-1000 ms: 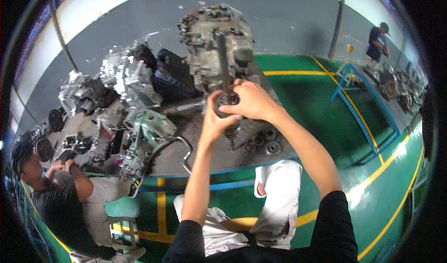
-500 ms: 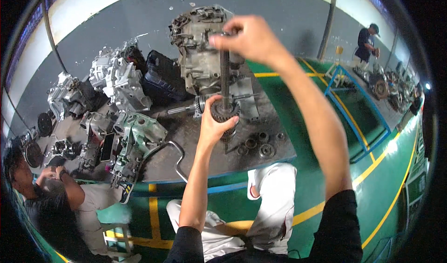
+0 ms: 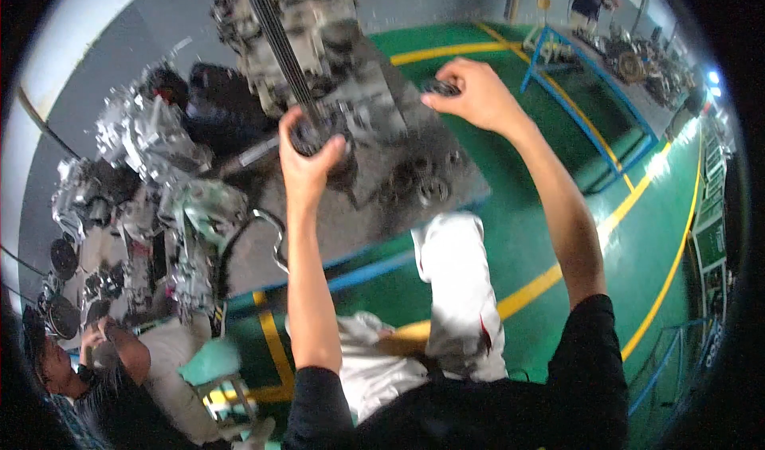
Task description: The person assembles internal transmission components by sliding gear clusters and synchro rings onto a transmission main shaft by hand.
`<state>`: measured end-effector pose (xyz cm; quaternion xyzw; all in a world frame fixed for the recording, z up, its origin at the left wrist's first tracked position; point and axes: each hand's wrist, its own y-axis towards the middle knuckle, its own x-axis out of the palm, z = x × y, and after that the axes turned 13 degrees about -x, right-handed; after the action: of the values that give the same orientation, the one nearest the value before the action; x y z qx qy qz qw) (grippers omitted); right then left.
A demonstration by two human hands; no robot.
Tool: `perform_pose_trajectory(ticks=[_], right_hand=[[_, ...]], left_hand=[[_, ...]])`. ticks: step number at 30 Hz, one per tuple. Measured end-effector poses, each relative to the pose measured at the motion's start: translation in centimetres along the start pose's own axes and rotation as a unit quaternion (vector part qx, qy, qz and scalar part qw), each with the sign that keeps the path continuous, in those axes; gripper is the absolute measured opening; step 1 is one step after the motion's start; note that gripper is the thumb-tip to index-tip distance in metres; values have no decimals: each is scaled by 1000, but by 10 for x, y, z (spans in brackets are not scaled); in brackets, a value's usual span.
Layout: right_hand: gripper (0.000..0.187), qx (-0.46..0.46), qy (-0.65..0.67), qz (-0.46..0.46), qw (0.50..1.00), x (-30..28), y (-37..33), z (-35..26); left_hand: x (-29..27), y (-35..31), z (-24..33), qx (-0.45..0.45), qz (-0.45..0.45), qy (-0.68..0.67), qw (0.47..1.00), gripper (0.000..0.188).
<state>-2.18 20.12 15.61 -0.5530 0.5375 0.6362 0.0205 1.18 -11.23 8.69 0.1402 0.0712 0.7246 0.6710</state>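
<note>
Because the long splined shaft (image 3: 283,52) rises tall and narrow from its gear (image 3: 311,135), left of centre in the frame, the left hand (image 3: 307,163) curls around that gear low down, thumb and fingers on opposite sides, seemingly to steady it. The shaft slants toward the upper left (the fisheye lens may exaggerate that lean). Right of centre, the right hand (image 3: 476,95) pinches a small dark ring (image 3: 442,89) between thumb and fingers, clear of the shaft, a grip that suits so small a piece. Loose rings (image 3: 434,189) sit together near the bench edge at centre right, probably grouped to stay within reach on the workbench (image 3: 362,225). As for containers, a boxy black case (image 3: 219,99), upper left, shows no contents I can make out; the silvery casings (image 3: 147,135) beside it are too blurred to tell what they hold.
</note>
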Motion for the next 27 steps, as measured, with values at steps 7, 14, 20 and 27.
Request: perform_pose_trajectory(ticks=[7,14,20,27], right_hand=[[52,252,54,-86,962,75,-219,25],[34,162,-59,50,984,118,-230,21],[43,36,-66,-56,996,126,-141,17],[67,88,53,-352,931,176,-118,60]], left_hand=[[18,-9,-29,29,-8,31,999,79],[22,-10,-14,47,3,21,999,75],[23,-11,-12,44,0,14,999,75],[18,-15,-13,49,47,67,995,74]])
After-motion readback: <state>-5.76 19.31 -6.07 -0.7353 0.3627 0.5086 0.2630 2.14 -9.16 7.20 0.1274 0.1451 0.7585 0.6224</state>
